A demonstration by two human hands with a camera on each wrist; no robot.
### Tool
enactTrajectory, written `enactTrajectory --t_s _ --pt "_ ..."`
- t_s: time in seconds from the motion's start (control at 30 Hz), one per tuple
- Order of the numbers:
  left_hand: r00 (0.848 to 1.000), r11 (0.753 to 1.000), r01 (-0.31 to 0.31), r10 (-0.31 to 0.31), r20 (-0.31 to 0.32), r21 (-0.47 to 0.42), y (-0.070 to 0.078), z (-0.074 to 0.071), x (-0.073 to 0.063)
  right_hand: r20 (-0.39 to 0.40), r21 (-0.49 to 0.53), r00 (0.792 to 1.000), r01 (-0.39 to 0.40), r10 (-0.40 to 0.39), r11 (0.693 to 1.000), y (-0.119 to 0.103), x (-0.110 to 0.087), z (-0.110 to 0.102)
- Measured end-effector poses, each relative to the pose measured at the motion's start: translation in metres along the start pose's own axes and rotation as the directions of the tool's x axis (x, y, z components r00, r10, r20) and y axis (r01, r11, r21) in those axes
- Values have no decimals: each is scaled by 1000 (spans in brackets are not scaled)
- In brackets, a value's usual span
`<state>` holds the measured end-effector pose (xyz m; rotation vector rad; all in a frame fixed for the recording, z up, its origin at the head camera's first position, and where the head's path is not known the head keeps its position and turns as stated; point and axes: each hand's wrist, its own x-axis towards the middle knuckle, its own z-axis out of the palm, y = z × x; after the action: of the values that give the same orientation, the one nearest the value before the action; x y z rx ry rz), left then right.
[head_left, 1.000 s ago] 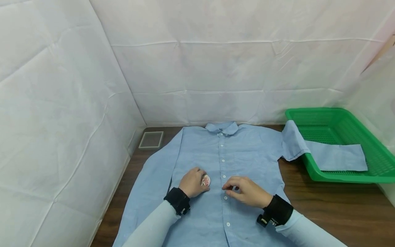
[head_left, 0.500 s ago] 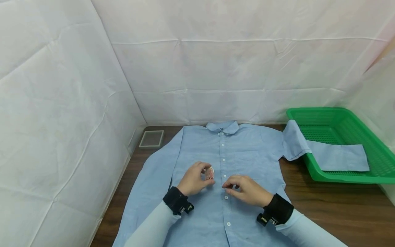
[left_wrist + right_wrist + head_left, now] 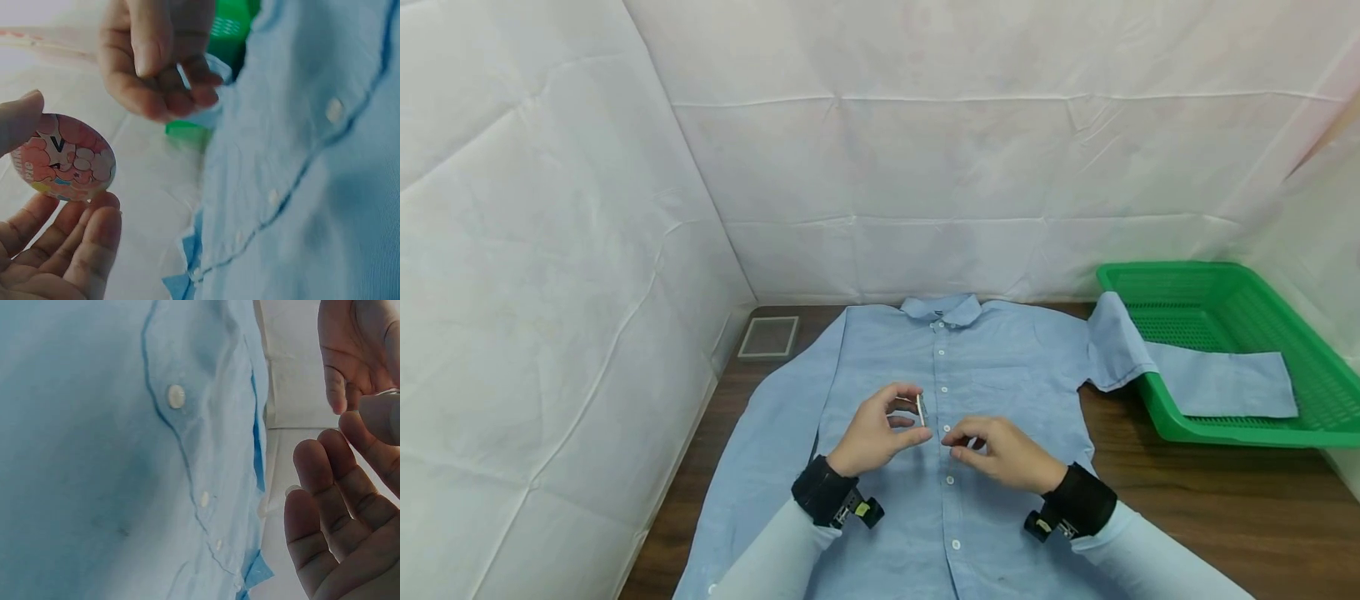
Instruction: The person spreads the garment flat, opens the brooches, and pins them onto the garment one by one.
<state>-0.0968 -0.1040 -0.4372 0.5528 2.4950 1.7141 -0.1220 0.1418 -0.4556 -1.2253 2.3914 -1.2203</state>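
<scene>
A blue button-up shirt (image 3: pixel 880 350) lies spread out, its collar at the far side and its button row running toward me. Above its front, my left hand (image 3: pixel 880 433) pinches a round button badge (image 3: pixel 922 410) by its edges, between thumb and fingertips. The badge stands edge-on in the head view. Its pink cartoon face shows in the left wrist view, where the badge (image 3: pixel 65 156) is tilted. Just to the right, over the button row, my right hand (image 3: pixel 1003 454) hovers with loosely curled fingers. Nothing shows between those fingers (image 3: pixel 312 469) in the right wrist view.
A green plastic basket (image 3: pixel 1195 433) stands at the right, with one shirt sleeve (image 3: pixel 1225 379) draped over its rim into it. At the back left of the dark wooden table (image 3: pixel 1210 500) lies a small square tray (image 3: pixel 767 339). White sheeting (image 3: pixel 940 167) encloses the back and sides.
My left hand has lifted the badge off the shirt's left side and moved it right, turning it from face-up to edge-on. The right hand has barely shifted.
</scene>
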Motion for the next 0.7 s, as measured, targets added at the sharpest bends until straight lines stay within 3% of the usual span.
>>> enactTrajectory --t_s 0.2,0.43,0.53,0.7 --pt "999 976 33 -27 32 -214 9 -2 0 -31 1 999 -16 16 1000 -2 2 -6" --pt "998 931 40 -20 60 -363 10 -3 -2 -57 41 996 -59 62 997 -6 2 -13" --pt "997 894 27 10 80 -448 9 -2 -3 -73 58 996 -55 59 997 -7 2 -14" --pt "992 802 18 58 108 -597 5 4 -4 -116 71 992 -50 58 996 -7 3 -15"
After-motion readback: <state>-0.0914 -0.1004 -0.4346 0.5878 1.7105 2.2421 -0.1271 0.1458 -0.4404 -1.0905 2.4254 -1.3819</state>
